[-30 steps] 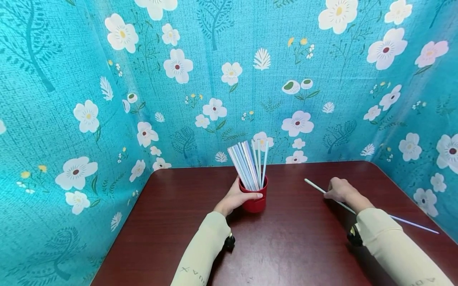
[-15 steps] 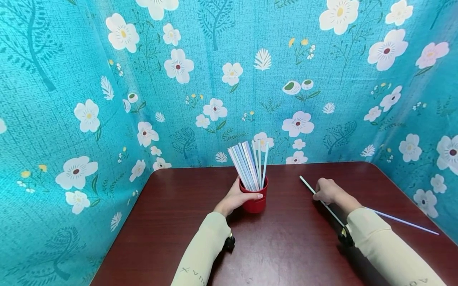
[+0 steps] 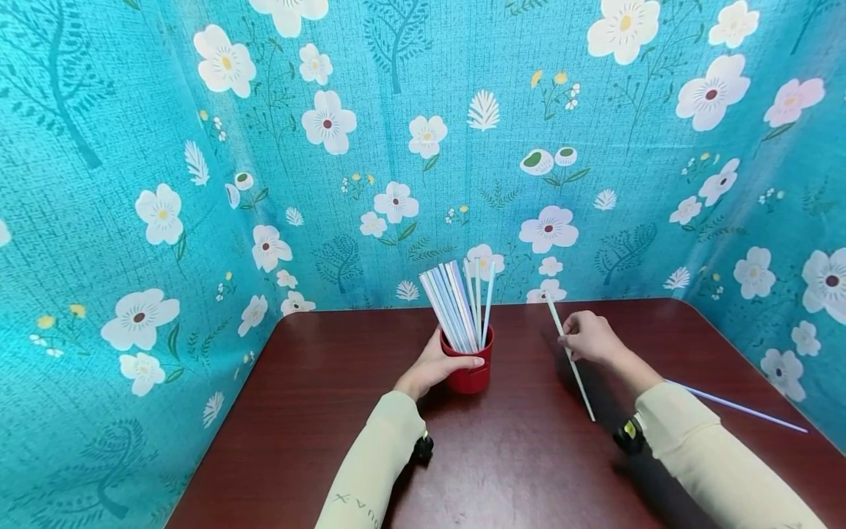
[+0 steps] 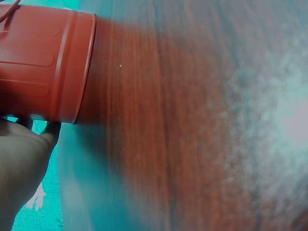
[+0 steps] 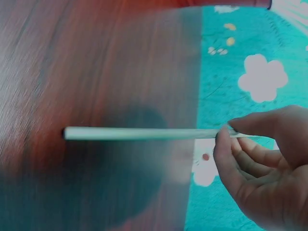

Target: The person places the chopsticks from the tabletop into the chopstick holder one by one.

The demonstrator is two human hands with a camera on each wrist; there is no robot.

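Note:
A red cup (image 3: 471,378) stands upright near the middle of the table, filled with several pale blue, lilac and greenish drinking straws (image 3: 456,305) that lean left and upward. My left hand (image 3: 432,367) grips the cup from its left side, thumb across the front; the cup's lower wall (image 4: 43,62) fills the corner of the left wrist view. To the right, my right hand (image 3: 590,338) pinches a pale green straw (image 3: 580,386) between thumb and fingertips, tilted with its top leaning left. The right wrist view shows this straw (image 5: 139,134) above its shadow on the table.
A lilac straw (image 3: 747,408) lies on the dark red-brown table (image 3: 317,411) at the right, partly hidden behind the right sleeve. A blue flowered cloth (image 3: 396,169) hangs behind the table and along both sides.
My right hand has moved left and raised the pale green straw from lying on the table to a steeper tilt. The left hand and cup stay in place.

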